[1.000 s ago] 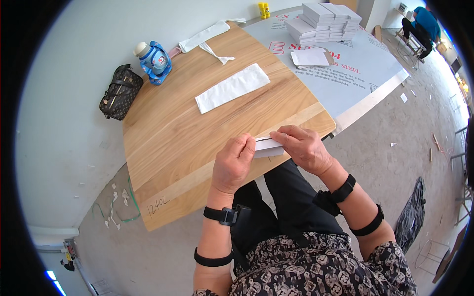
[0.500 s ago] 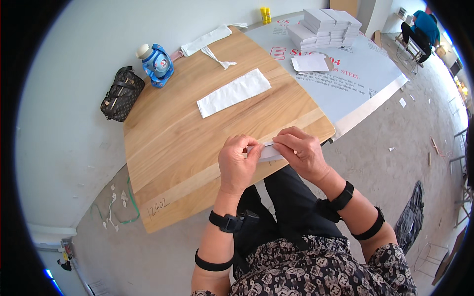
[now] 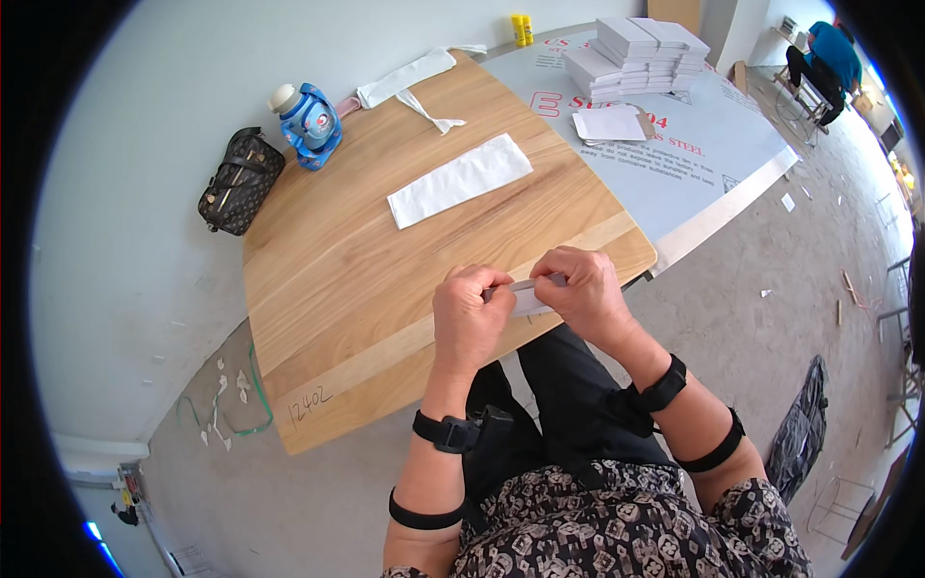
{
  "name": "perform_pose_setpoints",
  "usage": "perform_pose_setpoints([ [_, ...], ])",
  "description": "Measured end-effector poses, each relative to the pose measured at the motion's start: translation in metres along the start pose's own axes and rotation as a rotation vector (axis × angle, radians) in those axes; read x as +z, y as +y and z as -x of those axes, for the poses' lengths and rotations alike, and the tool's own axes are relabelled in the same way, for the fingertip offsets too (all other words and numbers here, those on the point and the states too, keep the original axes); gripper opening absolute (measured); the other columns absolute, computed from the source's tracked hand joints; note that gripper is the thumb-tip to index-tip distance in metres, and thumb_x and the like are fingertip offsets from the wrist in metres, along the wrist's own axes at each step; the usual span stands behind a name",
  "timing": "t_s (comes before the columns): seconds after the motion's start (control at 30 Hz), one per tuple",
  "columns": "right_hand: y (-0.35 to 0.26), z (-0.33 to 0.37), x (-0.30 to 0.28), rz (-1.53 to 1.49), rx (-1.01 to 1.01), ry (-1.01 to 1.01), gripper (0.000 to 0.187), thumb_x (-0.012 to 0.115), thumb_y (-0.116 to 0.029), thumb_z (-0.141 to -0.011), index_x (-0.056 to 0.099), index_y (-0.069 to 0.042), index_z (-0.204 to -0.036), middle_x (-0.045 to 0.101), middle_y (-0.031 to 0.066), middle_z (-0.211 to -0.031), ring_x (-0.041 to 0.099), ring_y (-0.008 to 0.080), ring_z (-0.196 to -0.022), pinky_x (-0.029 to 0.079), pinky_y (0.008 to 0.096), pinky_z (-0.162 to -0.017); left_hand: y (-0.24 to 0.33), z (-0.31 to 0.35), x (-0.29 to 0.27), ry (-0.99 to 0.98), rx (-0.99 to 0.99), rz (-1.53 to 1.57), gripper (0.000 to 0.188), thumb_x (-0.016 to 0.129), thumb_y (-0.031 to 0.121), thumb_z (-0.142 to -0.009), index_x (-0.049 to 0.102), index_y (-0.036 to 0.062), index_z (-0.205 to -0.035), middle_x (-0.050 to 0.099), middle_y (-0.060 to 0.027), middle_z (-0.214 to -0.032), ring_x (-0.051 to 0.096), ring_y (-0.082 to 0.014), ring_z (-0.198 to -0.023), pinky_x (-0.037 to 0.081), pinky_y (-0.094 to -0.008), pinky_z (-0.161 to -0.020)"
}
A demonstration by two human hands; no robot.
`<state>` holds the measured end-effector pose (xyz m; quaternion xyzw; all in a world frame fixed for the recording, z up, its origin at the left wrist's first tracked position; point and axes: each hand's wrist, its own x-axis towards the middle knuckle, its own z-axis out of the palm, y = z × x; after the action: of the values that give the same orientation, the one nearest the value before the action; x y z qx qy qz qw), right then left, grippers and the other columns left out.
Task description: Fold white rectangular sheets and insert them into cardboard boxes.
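Between my two hands a small piece of folded white paper [image 3: 527,300] is pinched at both ends, just above the near edge of the wooden table [image 3: 352,318]. Thumb and fingers of my left hand [image 3: 472,310] grip its left end. My right hand [image 3: 585,294] has hold of the right end in the same way. Much of the paper is hidden behind the fingers. Farther up the table lies a flat white strip [image 3: 461,181], with another white strip [image 3: 407,79] near the wall.
Along the wall stand a dark patterned bag [image 3: 241,183] and a blue bottle [image 3: 311,125]. Stacks of white paper blocks [image 3: 636,60], loose white sheets [image 3: 609,123] and yellow glue sticks [image 3: 521,30] are on the grey sheet-covered surface [image 3: 689,188]. A person in blue [image 3: 833,58] sits far right.
Both hands have turned slightly, with the fingers curling over the paper, and its face tilts more into view. The rest of the scene shifts only slightly.
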<state>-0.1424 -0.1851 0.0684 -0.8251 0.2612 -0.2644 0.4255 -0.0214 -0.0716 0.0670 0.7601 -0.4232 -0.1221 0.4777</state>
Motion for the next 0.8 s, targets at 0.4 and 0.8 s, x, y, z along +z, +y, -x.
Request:
perform_pose_setpoints([
  [0.4,0.042,0.026,0.010,-0.564,0.053,-0.066,0.068,0.074,-0.012,-0.074,0.044,-0.002,-0.134,0.059,0.0101,-0.121,0.054,0.0204,-0.113,0.040,0.0304,-0.093,-0.017,0.014,0.000,0.067,0.312,-0.109,0.029,0.070,0.015,-0.084,0.066,0.0024,-0.109,0.067,-0.0125,-0.088,0.060,-0.0290,-0.077,0.049,-0.0366,-0.068],
  [0.8,0.044,0.020,0.092,-0.036,-0.113,0.258,0.099,0.077,-0.022,-0.066,0.022,0.000,-0.146,0.043,0.0228,-0.129,0.042,0.0393,-0.121,0.024,0.0512,-0.110,-0.007,0.018,0.011,0.244,0.385,-0.441,0.029,0.071,0.013,-0.083,0.065,-0.0017,-0.108,0.066,-0.0159,-0.089,0.063,-0.0288,-0.074,0.051,-0.0328,-0.063],
])
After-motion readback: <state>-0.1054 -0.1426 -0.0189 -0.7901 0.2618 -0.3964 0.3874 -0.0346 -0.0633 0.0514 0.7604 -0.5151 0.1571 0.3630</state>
